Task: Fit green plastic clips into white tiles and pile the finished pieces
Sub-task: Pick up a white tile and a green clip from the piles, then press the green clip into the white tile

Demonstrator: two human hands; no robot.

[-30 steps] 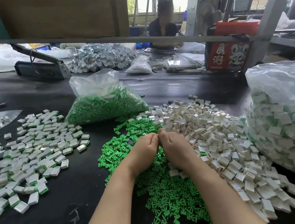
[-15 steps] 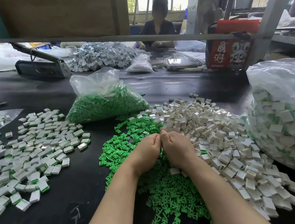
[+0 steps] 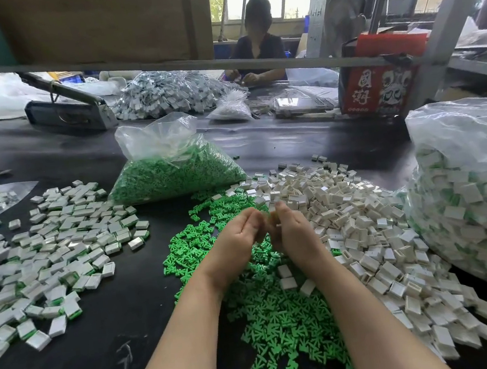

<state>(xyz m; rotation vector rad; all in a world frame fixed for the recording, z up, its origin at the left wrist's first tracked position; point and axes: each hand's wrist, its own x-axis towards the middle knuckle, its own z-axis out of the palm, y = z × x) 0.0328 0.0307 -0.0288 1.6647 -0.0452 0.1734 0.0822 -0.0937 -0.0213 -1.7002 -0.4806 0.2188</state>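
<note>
My left hand (image 3: 238, 241) and my right hand (image 3: 295, 234) are raised close together over a loose heap of green clips (image 3: 269, 318) on the black table. Both have curled fingers. My right hand pinches a small white tile (image 3: 272, 209) at its fingertips. Whatever my left hand's fingers hold is hidden. A heap of empty white tiles (image 3: 349, 217) spreads to the right of my hands. Finished tiles with green edges (image 3: 60, 235) lie scattered on the left.
A clear bag of green clips (image 3: 174, 174) stands behind the loose clips. A large bag of finished pieces (image 3: 475, 203) fills the right edge. Farther back are a grey machine (image 3: 67, 110), a pile of grey parts (image 3: 165, 93), a red box (image 3: 377, 90) and a seated person (image 3: 257, 52).
My hands were pressed together fingertip to fingertip. Now a narrow gap shows between them, and they sit slightly higher in view.
</note>
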